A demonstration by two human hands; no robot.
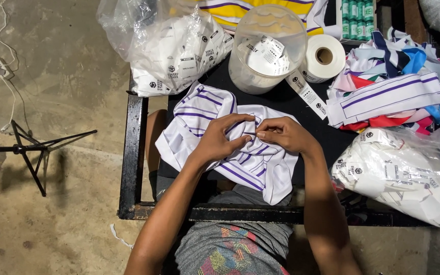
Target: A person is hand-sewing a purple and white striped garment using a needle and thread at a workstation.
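Nearest to us, at the lower edge, our lap in grey patterned shorts (235,249), cut off by the frame; both forearms rise from there.

Item: white fabric piece with purple stripes (204,114), crumpled, lying on the near part of the black metal-framed table (132,153) and hanging over its front edge. Our left hand (220,140) rests on it, fingers curled together and pressing a fold; the thumb meets the right hand's fingertips at the middle. Our right hand (283,133) pinches the same fold, fingers closed on the cloth. What lies between the fingertips is too small for us to make out.

Item: clear round plastic tub (266,48) holding white printed labels, behind the hands. Its wall blurs the contents.

Item: roll of white label tape (324,57), just right of the tub, a strip trailing towards us.

Item: clear plastic bag of white labels (169,46), far left, overhanging the table corner.

Item: second clear bag of white labels (408,178), right, partly cut off by the frame.

Item: heap of striped fabric pieces in white, blue, red and purple (388,86), far right.

Item: yellow striped cloth (240,9), top edge, mostly hidden behind the tub.

Item: black tripod stand (31,147) on the concrete floor, left, its top out of view.
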